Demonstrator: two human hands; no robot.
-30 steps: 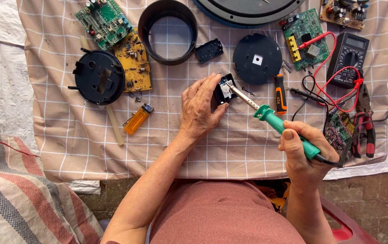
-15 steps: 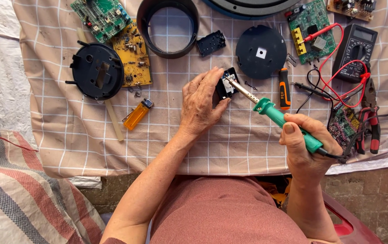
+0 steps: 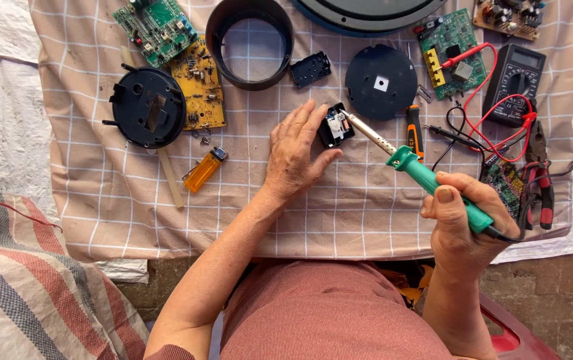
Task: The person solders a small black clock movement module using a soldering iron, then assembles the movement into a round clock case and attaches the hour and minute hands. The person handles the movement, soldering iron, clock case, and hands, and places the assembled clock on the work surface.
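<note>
Checked cloth (image 3: 340, 220) unchanged, left hand (image 3: 296, 153) still steadying black module (image 3: 335, 127), soldering iron (image 3: 426, 175) unmoved

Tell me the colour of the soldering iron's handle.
Green, on the soldering iron held in the right hand; the head view shows it.

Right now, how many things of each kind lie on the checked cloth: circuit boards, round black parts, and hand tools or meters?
Circuit boards: 5 (green, yellow, green, top corner, by pliers)
Round black parts: 3 (ring, disc, base)
Tools or meters: 4 (soldering iron, screwdriver, multimeter, pliers)
Total: 12
</note>
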